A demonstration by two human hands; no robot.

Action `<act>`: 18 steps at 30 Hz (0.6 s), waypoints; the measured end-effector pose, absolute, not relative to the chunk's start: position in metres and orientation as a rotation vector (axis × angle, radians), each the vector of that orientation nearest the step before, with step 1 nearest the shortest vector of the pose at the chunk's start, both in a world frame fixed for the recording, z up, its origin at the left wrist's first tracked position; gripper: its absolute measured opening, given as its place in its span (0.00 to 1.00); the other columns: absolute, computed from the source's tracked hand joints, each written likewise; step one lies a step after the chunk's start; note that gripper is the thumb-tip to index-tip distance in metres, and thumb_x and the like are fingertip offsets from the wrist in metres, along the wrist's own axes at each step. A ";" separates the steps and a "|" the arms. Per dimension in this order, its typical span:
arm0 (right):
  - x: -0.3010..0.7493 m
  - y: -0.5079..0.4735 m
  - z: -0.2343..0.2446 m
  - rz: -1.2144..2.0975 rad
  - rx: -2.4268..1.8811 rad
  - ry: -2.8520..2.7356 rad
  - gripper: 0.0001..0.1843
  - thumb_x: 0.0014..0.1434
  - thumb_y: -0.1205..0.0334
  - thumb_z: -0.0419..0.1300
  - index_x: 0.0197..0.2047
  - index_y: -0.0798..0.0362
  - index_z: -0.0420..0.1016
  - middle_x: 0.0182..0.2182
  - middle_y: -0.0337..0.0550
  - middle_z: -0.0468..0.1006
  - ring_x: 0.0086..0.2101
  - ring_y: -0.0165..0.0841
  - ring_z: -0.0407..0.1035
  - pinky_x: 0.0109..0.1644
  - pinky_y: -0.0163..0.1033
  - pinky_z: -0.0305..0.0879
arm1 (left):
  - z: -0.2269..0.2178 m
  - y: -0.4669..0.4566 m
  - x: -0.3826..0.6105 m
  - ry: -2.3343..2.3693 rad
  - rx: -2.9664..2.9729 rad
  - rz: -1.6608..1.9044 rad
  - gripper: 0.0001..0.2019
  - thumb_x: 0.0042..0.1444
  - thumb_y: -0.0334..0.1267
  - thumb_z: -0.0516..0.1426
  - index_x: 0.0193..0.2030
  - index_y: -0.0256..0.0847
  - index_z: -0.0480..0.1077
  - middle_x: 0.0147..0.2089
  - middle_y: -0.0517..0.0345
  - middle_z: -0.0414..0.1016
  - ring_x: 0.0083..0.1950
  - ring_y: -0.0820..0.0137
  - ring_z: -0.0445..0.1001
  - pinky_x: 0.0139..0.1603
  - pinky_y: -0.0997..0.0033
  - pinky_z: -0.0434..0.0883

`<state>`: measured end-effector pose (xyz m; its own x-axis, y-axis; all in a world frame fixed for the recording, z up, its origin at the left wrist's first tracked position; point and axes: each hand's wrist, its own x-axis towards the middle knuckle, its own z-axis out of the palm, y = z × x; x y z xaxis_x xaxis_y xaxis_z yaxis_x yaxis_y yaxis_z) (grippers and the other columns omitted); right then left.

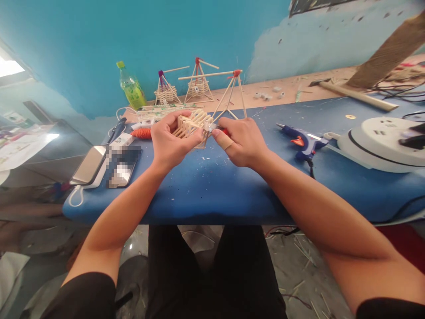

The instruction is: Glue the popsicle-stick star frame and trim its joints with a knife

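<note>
Black trousers point(215, 274) fill the bottom of the view, with the floor point(299, 270) and its scattered splinters to either side. Both forearms reach up and inward from the lower corners over the near edge of the blue desk point(206, 190), meeting near its middle.

No brand or writing can be read anywhere; the label on the green bottle point(131, 86) is too small to make out, and one phone point(122, 166) has its screen blurred.

The left hand point(171, 141) is turned palm inward, its fingers point(177, 116) curled over the top of a small stick crate point(194, 124) and the thumb pressed on its near side, gripping it just above the desk. The right hand point(242, 141) is closed in a loose fist around a red-handled tool point(219, 129), whose metal tip touches the crate's right end; the thumb lies along the tool.

Just behind the hands stands a stick tripod point(232, 95) tied with red thread at the top. Two more stick models point(184, 88) stand beside the bottle by the wall. An orange spool point(141, 133) lies left of the crate, near a second phone point(89, 165). A blue glue gun point(300, 139) lies to the right, next to a white round power strip point(378, 141).
</note>
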<state>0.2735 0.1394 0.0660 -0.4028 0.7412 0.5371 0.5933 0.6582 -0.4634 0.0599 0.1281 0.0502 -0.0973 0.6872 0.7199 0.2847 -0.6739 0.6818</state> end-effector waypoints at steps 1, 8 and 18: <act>0.274 0.139 0.067 0.251 -1.037 -2.130 0.23 0.68 0.36 0.48 0.30 0.44 0.54 0.23 0.37 0.59 0.26 0.34 0.48 0.37 0.46 0.44 | 0.051 0.128 0.060 1.060 1.847 1.829 0.21 0.50 0.41 0.75 0.50 0.41 0.82 0.42 0.55 0.88 0.42 0.63 0.87 0.43 0.63 0.86; 0.277 0.137 0.068 0.218 -1.110 -2.111 0.22 0.70 0.39 0.52 0.31 0.45 0.56 0.24 0.38 0.60 0.27 0.35 0.48 0.38 0.46 0.43 | 0.056 0.126 0.061 1.054 1.784 1.821 0.20 0.47 0.41 0.75 0.47 0.41 0.82 0.40 0.55 0.88 0.40 0.64 0.86 0.40 0.66 0.84; 0.304 0.169 0.065 0.220 -1.119 -1.879 0.29 0.77 0.38 0.56 0.28 0.46 0.62 0.23 0.40 0.64 0.28 0.35 0.56 0.39 0.48 0.46 | 0.063 0.120 0.055 1.096 1.815 1.785 0.19 0.49 0.42 0.74 0.48 0.44 0.82 0.41 0.56 0.87 0.41 0.63 0.86 0.40 0.64 0.84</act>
<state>0.3040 0.1688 0.0651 -0.1751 0.7717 0.6114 0.6096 0.5726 -0.5481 0.0546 0.1196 0.0634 -0.1034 0.7334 0.6719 0.2677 -0.6301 0.7289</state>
